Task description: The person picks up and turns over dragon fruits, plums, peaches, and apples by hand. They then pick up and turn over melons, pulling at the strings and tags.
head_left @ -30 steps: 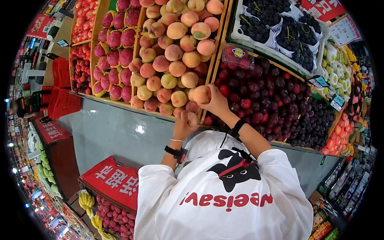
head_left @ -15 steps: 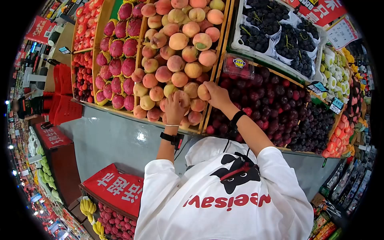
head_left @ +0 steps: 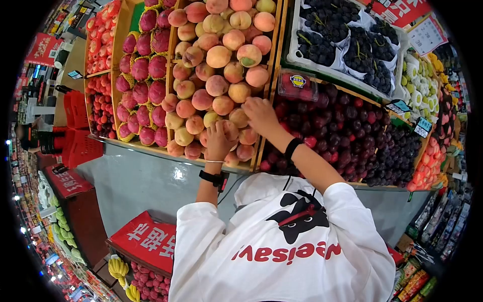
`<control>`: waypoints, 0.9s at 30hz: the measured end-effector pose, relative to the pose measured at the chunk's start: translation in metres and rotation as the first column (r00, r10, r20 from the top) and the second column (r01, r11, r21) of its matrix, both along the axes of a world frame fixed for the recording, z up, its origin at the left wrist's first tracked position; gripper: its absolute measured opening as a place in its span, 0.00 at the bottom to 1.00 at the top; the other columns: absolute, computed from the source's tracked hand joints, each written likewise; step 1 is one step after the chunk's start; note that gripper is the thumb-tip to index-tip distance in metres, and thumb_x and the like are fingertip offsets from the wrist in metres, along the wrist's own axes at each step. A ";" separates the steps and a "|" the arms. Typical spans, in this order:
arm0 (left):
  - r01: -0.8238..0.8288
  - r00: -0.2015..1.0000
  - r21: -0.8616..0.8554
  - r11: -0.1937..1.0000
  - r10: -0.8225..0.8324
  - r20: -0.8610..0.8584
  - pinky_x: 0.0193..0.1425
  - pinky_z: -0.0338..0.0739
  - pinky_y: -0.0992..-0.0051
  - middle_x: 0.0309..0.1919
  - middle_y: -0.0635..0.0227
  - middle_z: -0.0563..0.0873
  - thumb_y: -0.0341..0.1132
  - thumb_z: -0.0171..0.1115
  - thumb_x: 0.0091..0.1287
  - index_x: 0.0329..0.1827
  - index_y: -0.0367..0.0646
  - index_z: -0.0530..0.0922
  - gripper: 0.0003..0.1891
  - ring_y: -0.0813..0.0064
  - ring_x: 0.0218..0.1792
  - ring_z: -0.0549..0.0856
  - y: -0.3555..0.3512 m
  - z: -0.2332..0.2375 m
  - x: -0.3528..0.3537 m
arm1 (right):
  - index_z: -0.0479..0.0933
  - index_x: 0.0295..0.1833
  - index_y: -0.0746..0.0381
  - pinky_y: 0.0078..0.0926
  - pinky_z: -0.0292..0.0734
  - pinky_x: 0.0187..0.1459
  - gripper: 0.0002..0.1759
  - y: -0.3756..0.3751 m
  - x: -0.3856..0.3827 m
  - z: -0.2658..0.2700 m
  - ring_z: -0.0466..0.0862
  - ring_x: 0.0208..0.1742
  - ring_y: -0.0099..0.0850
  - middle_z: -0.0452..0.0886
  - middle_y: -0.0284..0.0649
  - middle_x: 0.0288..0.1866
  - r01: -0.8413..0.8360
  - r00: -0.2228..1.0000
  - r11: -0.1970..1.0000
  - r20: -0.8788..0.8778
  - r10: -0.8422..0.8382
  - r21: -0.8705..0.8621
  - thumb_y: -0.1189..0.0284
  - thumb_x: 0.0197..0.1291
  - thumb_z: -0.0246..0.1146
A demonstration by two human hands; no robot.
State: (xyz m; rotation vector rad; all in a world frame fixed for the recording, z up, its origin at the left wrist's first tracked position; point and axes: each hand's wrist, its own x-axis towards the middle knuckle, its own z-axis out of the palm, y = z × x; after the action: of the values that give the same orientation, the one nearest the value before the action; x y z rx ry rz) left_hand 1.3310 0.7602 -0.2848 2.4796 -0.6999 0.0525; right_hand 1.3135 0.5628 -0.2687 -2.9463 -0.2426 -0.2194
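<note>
Peaches fill a wooden-edged bin in front of me. Low in this bin, my left hand reaches over the fruit, its fingers bent around a peach. Just right of it, my right hand is closed, its curled fingertips against the right side of another peach. Palm and thumb of the right hand are hidden from above. A black band is on my left wrist and another black band on my right.
Dragon fruit in yellow nets lies left of the peaches. Dark plums are to the right, with a clear plastic box at their upper edge. Black grapes sit in a white crate. Behind the left arm stands a red-signed display.
My right hand has shifted slightly left and away from me; the peach it pinched at the bin's right side no longer shows there. My left hand stays at its peach. The view has tilted slightly.
</note>
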 end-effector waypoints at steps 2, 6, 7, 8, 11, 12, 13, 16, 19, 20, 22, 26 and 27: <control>0.008 1.000 -0.012 1.000 -0.008 -0.008 0.48 0.73 0.59 0.47 0.56 0.75 0.38 0.75 0.41 0.53 0.44 0.71 0.33 0.50 0.46 0.75 -0.001 -0.001 0.004 | 0.76 0.55 0.56 0.37 0.61 0.61 0.27 0.010 0.004 -0.007 0.70 0.60 0.38 0.72 0.40 0.60 -0.023 0.999 1.000 -0.036 0.023 -0.010 0.67 0.46 0.69; 0.026 0.998 -0.015 1.000 -0.027 -0.058 0.51 0.73 0.59 0.48 0.56 0.75 0.38 0.77 0.39 0.54 0.43 0.70 0.37 0.49 0.48 0.75 0.001 -0.003 0.009 | 0.80 0.48 0.59 0.37 0.61 0.61 0.23 0.020 0.008 -0.025 0.68 0.61 0.37 0.73 0.38 0.55 -0.042 0.999 0.997 -0.026 0.040 -0.068 0.63 0.45 0.68; 0.019 0.997 -0.009 1.000 -0.019 -0.080 0.53 0.73 0.59 0.49 0.56 0.75 0.38 0.78 0.38 0.55 0.43 0.69 0.38 0.49 0.49 0.74 0.003 -0.006 0.008 | 0.81 0.48 0.59 0.37 0.61 0.61 0.23 0.017 0.009 -0.027 0.68 0.61 0.37 0.73 0.37 0.55 -0.071 0.998 0.994 -0.011 0.070 -0.089 0.63 0.44 0.68; 0.019 0.994 -0.012 1.000 -0.020 -0.103 0.53 0.73 0.59 0.49 0.56 0.75 0.38 0.78 0.38 0.56 0.43 0.69 0.38 0.48 0.49 0.74 0.005 -0.007 0.006 | 0.81 0.47 0.60 0.36 0.61 0.61 0.23 0.016 0.009 -0.026 0.69 0.61 0.37 0.74 0.37 0.54 -0.098 0.995 0.989 0.004 0.099 -0.110 0.62 0.44 0.68; 0.015 0.991 -0.026 1.000 -0.019 -0.130 0.53 0.73 0.58 0.49 0.55 0.75 0.38 0.78 0.38 0.56 0.42 0.69 0.39 0.48 0.50 0.74 0.004 -0.006 0.009 | 0.80 0.46 0.59 0.36 0.62 0.59 0.23 0.018 0.018 -0.016 0.70 0.57 0.36 0.75 0.36 0.52 -0.164 0.982 0.981 -0.106 0.153 -0.100 0.63 0.41 0.70; 0.017 0.991 -0.035 0.999 -0.022 -0.132 0.53 0.72 0.58 0.49 0.55 0.75 0.38 0.78 0.38 0.56 0.42 0.69 0.39 0.48 0.50 0.74 0.004 -0.005 0.009 | 0.80 0.47 0.58 0.36 0.62 0.58 0.24 0.019 0.022 -0.012 0.70 0.56 0.36 0.75 0.36 0.52 -0.187 0.971 0.978 -0.164 0.171 -0.087 0.63 0.41 0.70; 0.021 0.991 -0.042 0.999 -0.026 -0.134 0.54 0.72 0.58 0.49 0.54 0.75 0.38 0.78 0.39 0.56 0.42 0.69 0.39 0.48 0.50 0.74 0.004 -0.004 0.009 | 0.78 0.49 0.58 0.36 0.62 0.58 0.26 0.019 0.024 -0.009 0.71 0.55 0.36 0.75 0.35 0.51 -0.165 0.973 0.986 -0.170 0.157 -0.034 0.63 0.40 0.71; -0.008 0.994 -0.173 0.985 -0.010 -0.107 0.55 0.73 0.60 0.50 0.54 0.75 0.36 0.79 0.39 0.56 0.41 0.69 0.38 0.50 0.52 0.75 0.016 -0.003 -0.002 | 0.75 0.52 0.58 0.36 0.63 0.56 0.32 0.024 0.026 -0.003 0.72 0.52 0.36 0.77 0.35 0.48 -0.118 0.981 0.990 -0.143 0.128 0.077 0.62 0.38 0.73; -0.237 0.964 -0.317 0.919 0.180 -0.197 0.54 0.74 0.62 0.50 0.56 0.75 0.39 0.79 0.42 0.56 0.41 0.68 0.38 0.52 0.51 0.77 0.029 -0.008 -0.018 | 0.72 0.53 0.58 0.36 0.64 0.54 0.36 0.027 0.023 -0.016 0.73 0.52 0.36 0.77 0.36 0.47 -0.134 0.989 0.991 -0.061 0.135 0.019 0.61 0.35 0.76; -0.339 0.930 -0.338 0.878 0.259 -0.261 0.53 0.75 0.63 0.50 0.56 0.76 0.41 0.79 0.43 0.56 0.41 0.68 0.38 0.53 0.51 0.79 0.036 -0.011 -0.024 | 0.71 0.53 0.57 0.36 0.64 0.54 0.35 0.032 0.024 -0.014 0.73 0.52 0.36 0.78 0.36 0.45 -0.126 0.988 0.990 -0.103 0.119 -0.058 0.61 0.37 0.75; -0.405 0.905 -0.457 0.792 0.275 -0.326 0.50 0.77 0.67 0.50 0.55 0.76 0.42 0.80 0.44 0.56 0.37 0.66 0.40 0.57 0.48 0.80 0.044 -0.021 -0.027 | 0.69 0.54 0.56 0.37 0.63 0.53 0.33 0.040 0.026 -0.011 0.73 0.53 0.36 0.79 0.36 0.42 -0.125 0.980 0.970 -0.181 0.087 -0.209 0.62 0.41 0.73; -0.496 0.858 -0.512 0.701 0.305 -0.413 0.49 0.78 0.66 0.46 0.52 0.78 0.42 0.81 0.43 0.56 0.34 0.64 0.42 0.59 0.47 0.81 0.050 -0.051 -0.030 | 0.67 0.54 0.55 0.36 0.64 0.51 0.36 0.037 0.033 -0.020 0.74 0.50 0.36 0.78 0.37 0.40 -0.149 0.973 0.983 -0.193 0.126 -0.111 0.62 0.36 0.75; -0.520 0.842 -0.505 0.688 0.314 -0.439 0.48 0.78 0.65 0.46 0.52 0.79 0.42 0.81 0.43 0.56 0.34 0.64 0.42 0.59 0.46 0.82 0.049 -0.047 -0.031 | 0.67 0.53 0.56 0.37 0.64 0.51 0.38 0.035 0.035 -0.015 0.74 0.50 0.37 0.78 0.37 0.42 -0.170 0.964 0.982 -0.218 0.149 -0.082 0.62 0.34 0.76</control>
State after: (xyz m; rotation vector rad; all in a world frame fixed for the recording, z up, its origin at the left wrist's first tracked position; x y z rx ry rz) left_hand 1.3005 0.8090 -0.3320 1.8893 0.0659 0.0395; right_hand 1.3482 0.5976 -0.2835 -2.9968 -0.4707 0.1321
